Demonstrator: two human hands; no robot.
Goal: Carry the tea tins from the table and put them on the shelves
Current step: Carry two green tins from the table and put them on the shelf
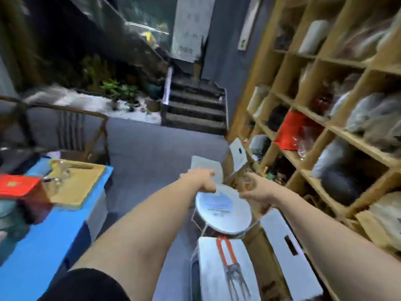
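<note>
A round flat tea tin [223, 211] with a white printed lid is held out in front of me, between the table and the shelves. My left hand [202, 181] grips its far left rim with curled fingers. On the far right rim, my right hand [258, 189] grips it as well, though blur hides the fingertips. Thin wire lines show under the tin; what they belong to is unclear. The wooden cubby shelves [338, 131] fill the right side, packed with bags and jars. The blue-covered table [43, 246] lies at the left.
On the table are a wooden tray [82, 187] with glassware and a red box [17, 184]. Below the tin, a white box [219, 270] carries orange-handled tongs [227, 250]. Cardboard boxes [284, 242] line the shelf foot. Grey floor and dark steps [195, 109] lie ahead.
</note>
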